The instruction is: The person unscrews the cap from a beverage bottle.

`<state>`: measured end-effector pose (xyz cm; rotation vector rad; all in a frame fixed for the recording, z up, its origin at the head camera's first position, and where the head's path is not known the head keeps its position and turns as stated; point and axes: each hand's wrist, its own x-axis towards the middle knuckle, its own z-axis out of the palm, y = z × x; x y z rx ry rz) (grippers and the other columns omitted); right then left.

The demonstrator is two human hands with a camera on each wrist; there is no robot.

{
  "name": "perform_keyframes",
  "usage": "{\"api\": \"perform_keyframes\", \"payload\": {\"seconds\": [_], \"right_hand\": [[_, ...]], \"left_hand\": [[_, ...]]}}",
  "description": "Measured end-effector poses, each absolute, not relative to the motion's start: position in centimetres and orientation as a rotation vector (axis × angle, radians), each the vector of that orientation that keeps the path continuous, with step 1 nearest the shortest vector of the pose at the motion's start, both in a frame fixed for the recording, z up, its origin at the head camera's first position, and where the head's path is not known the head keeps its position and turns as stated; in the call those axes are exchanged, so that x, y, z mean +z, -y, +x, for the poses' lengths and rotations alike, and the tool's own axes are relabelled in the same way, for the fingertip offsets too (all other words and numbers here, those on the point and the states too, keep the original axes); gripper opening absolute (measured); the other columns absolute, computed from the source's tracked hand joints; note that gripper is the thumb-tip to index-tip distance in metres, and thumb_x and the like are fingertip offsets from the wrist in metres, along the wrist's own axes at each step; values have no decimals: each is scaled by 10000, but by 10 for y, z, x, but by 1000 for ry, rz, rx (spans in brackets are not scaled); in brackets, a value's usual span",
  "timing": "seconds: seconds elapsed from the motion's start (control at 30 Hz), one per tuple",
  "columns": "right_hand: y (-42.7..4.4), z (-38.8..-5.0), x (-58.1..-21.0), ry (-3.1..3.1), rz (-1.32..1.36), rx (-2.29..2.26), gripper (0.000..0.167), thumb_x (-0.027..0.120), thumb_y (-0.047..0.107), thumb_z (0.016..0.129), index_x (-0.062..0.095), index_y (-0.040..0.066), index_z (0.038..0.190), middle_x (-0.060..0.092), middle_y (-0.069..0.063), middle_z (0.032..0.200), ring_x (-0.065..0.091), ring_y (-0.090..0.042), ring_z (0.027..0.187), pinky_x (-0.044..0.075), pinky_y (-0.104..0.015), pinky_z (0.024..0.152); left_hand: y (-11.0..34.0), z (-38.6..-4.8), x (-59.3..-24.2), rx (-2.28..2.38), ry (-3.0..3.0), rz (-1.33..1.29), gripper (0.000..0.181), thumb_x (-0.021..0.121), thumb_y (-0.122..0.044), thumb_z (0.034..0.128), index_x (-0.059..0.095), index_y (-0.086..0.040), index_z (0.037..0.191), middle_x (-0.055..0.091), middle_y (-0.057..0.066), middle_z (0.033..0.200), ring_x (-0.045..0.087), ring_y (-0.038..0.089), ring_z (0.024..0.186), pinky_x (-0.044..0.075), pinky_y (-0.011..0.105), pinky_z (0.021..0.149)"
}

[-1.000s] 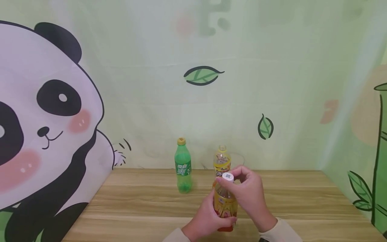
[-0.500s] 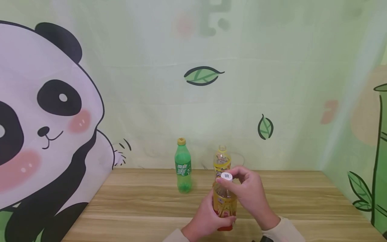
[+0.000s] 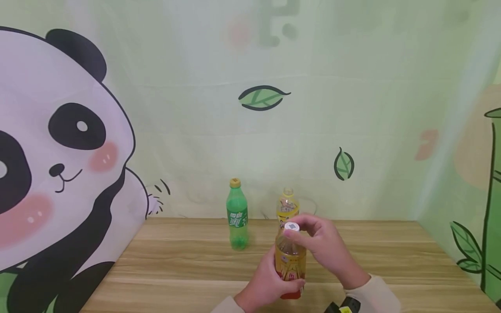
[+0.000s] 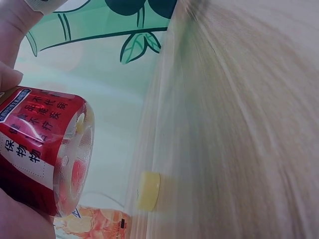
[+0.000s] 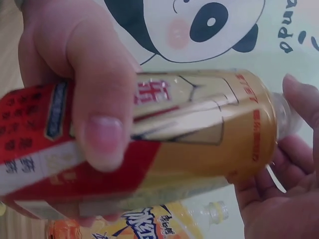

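Note:
My left hand [image 3: 270, 280] grips a plastic drink bottle [image 3: 290, 267] with a gold and red label, fingers wrapped round its lower half. In the right wrist view, the left thumb [image 5: 102, 134] lies across the label. At the top, my right hand [image 3: 325, 243] pinches the white cap [image 3: 292, 227] between thumb and fingers. From the left wrist view, the clear base of the bottle [image 4: 75, 159] appears raised off the wooden table. Right behind it stands a yellow-labelled bottle [image 3: 287, 208] with an uncapped neck, its lower part hidden.
A green bottle [image 3: 237, 217] with a yellow cap stands to the left on the wooden table [image 3: 180, 256]. In the left wrist view, a loose yellow cap [image 4: 149, 191] lies on the table. A printed panda backdrop [image 3: 188, 143] encloses the back and sides.
The white cap's printed mark has turned, and cap and bottle top have shifted slightly left. My right wrist has swung right, bringing a black wrist device further into view. The left hand barely moved.

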<state>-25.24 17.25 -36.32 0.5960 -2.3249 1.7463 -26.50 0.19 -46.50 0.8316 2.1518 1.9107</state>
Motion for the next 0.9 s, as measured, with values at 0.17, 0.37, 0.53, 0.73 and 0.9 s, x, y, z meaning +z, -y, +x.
{"api": "perform_keyframes", "payload": {"seconds": [0.17,0.37,0.53,0.73,0.9], "right_hand": [[-176,-253,-361,2370,649,1747,273,731,277,951,732,59,1116,739,-152,1156,655,-273,1148,476,-483,1019],[-176,-254,-362,2387,621,1755,288,724,295,957,731,65,1130,736,-143,1162,654,-274,1144,495,-437,994],[-175,-256,-368,2314,524,1750,258,796,252,898,727,93,1089,747,-73,1092,684,-221,1072,509,-434,1017],[-168,-250,-366,2215,341,1750,317,896,241,787,705,90,991,734,-49,994,674,-211,966,510,-400,977],[-158,-244,-361,2193,177,1725,420,956,291,697,680,79,933,723,-52,942,665,-199,948,546,-328,870]], "left_hand": [[-2,-266,-465,1900,-2167,822,656,848,-254,815,476,-310,1352,646,-61,1209,661,130,1054,547,263,932],[-2,-266,-465,1889,-2177,800,648,849,-272,818,479,-311,1349,650,-72,1208,661,119,1055,546,257,926],[-3,-266,-466,1891,-2200,815,638,852,-278,815,490,-293,1341,662,-63,1184,668,114,1027,552,260,908],[-4,-265,-469,1905,-2213,842,648,854,-268,811,492,-306,1348,668,-65,1187,673,104,1026,555,261,911],[-7,-265,-469,1921,-2181,866,670,852,-253,816,480,-325,1368,666,-66,1221,675,107,1053,555,259,927]]}}
